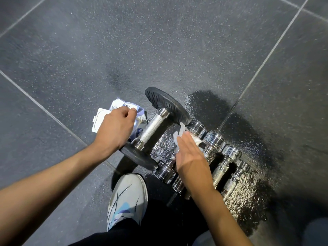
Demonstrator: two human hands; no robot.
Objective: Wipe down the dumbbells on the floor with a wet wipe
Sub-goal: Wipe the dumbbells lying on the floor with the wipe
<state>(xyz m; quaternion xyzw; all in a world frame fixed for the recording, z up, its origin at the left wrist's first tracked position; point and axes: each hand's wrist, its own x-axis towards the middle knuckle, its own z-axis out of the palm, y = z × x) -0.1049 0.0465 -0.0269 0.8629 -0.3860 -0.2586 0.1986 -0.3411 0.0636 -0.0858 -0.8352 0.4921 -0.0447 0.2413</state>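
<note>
A black-plated dumbbell [154,126] with a knurled steel handle lies on the dark rubber floor. To its right lie several small chrome dumbbells [213,139] side by side. My right hand [189,153] presses a crumpled white wet wipe [179,135] onto the handle of the leftmost chrome dumbbell, fingers laid along it. My left hand [115,126] sits on a white-and-blue wet wipe pack [124,105] with its flap open, left of the black dumbbell. Its fingers curl and pinch at the pack's top.
My white sneaker [126,197] and dark trouser leg are just below the dumbbells. The floor is dark speckled tiles with pale seams [266,57]. A wet, shiny patch [204,103] surrounds the chrome dumbbells.
</note>
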